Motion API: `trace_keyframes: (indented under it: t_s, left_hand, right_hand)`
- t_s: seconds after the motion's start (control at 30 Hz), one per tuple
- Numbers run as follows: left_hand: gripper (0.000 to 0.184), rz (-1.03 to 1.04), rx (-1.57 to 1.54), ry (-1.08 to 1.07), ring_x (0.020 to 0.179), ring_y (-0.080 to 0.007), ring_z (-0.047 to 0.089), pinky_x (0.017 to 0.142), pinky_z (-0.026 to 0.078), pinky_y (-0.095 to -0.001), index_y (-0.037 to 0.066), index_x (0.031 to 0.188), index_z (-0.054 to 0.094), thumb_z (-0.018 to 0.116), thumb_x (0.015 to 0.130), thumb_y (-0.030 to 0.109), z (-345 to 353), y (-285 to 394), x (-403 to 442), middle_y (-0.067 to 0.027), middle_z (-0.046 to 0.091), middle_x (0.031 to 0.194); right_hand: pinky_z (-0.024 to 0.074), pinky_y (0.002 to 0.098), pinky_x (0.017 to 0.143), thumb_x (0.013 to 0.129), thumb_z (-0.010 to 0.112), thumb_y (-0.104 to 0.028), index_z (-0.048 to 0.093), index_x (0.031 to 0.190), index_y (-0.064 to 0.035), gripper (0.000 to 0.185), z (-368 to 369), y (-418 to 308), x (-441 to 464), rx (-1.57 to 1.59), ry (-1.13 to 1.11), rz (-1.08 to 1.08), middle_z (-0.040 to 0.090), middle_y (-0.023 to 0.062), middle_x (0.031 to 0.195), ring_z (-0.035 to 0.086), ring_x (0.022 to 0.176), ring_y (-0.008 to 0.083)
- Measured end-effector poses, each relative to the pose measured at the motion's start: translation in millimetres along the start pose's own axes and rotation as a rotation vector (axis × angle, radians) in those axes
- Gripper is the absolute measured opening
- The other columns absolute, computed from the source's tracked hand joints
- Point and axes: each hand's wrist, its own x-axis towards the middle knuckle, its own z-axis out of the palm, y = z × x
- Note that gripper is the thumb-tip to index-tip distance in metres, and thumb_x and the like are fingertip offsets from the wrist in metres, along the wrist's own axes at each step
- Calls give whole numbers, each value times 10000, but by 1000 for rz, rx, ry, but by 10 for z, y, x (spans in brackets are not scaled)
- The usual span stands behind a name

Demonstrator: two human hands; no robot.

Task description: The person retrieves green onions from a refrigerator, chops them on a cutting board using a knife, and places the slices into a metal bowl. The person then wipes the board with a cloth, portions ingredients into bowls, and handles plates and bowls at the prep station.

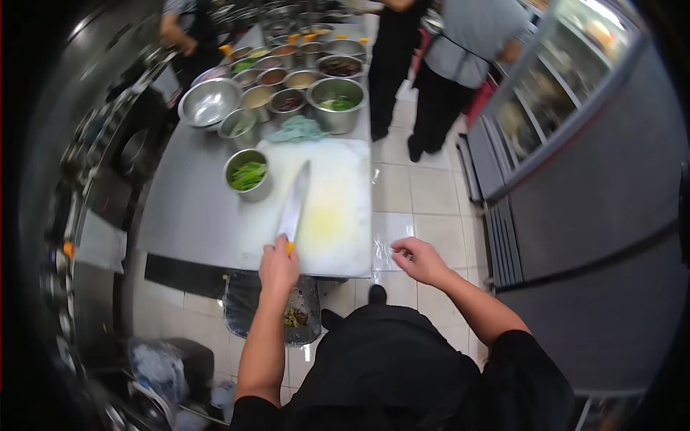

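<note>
Long knife (295, 203), silvery blade, yellow-orange handle (290, 247), tip pointing away, over white cutting board (341, 208)

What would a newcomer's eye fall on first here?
Probably the long knife in the left hand, lying over the white board. Next, the bright green vegetables in a metal pot at the board's left edge, then the crowd of metal containers beyond.

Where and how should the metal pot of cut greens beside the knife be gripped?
Probably around the metal pot's outer wall, just below the rim, from its left: it stands upright, round and open, with greens inside, and the knife lies to its right. The left hand suits best, once off the knife.
</note>
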Motion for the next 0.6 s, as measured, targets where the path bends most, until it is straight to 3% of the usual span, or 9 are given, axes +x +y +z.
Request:
trace_keyframes:
  t_s: [0.13, 0.17, 0.23, 0.3, 0.37, 0.47, 0.57, 0.6]
  left_hand:
    - [490, 83, 202, 3, 1118, -461, 581, 936, 497, -529, 123, 1313, 573, 681, 882, 330, 69, 104, 333, -288, 608, 1148]
    - [546, 36, 171, -71, 1167, -476, 551, 1007, 454, -537, 112, 1341, 565, 697, 866, 347, -4, 168, 319, -283, 605, 1230]
    - [644, 278, 145, 155, 1225, -483, 500, 1107, 352, -527, 10, 1396, 503, 711, 871, 321, 236, 13, 310, -244, 577, 1349]
    - [624, 424, 36, 209, 1181, -441, 532, 1009, 435, -494, -19, 1419, 455, 704, 901, 225, 332, 533, 44, -284, 553, 1281]
    - [647, 489, -34, -55, 1120, -438, 550, 950, 472, -473, -22, 1433, 435, 714, 896, 206, 631, 1174, -279, -278, 545, 1212]
    - [701, 827, 25, -327, 1078, -436, 560, 935, 479, -470, -16, 1439, 434, 755, 857, 207, 1474, 1949, -955, -269, 548, 1184]
    - [728, 1089, -61, -547, 1101, -440, 559, 955, 479, -462, -14, 1436, 444, 779, 834, 222, 2295, 2586, -1802, -283, 551, 1211]
    - [720, 1144, -36, -630, 1111, -436, 565, 965, 479, -459, -9, 1428, 458, 779, 835, 242, 2504, 2842, -2163, -287, 550, 1230]
  right_hand:
    - [555, 364, 717, 840, 722, -158, 692, 932, -22, 167, -213, 594, -1114, 1, 199, 350, 693, 149, 900, 675, 764, 263]
    - [551, 364, 701, 844, 716, -168, 683, 910, -26, 160, -201, 732, -1370, -2, 224, 366, 685, 135, 862, 673, 753, 257]
    - [543, 364, 671, 851, 702, -189, 664, 865, -33, 160, -200, 1032, -1891, -18, 343, 452, 670, 108, 787, 670, 730, 245]
    - [535, 418, 697, 857, 653, -228, 612, 779, -39, 208, -209, 1276, -2331, -187, 399, 473, 669, 115, 817, 664, 770, 316]
    - [530, 451, 827, 886, 599, -235, 671, 996, -51, 226, -402, 1317, -2750, -207, 250, 584, 670, 156, 1033, 652, 951, 369]
    - [501, 445, 952, 910, 589, -234, 595, 1301, -86, 418, -520, 1436, -3658, -125, 435, 616, 591, 184, 1255, 603, 1132, 374]
    - [487, 477, 973, 912, 586, -245, 438, 1475, -108, 598, -799, 1410, -4637, -140, 446, 790, 517, 201, 1352, 587, 1146, 402]
    - [489, 469, 984, 918, 611, -290, 519, 1406, -94, 534, -861, 1418, -4991, -193, 560, 815, 560, 213, 1296, 590, 1152, 398]
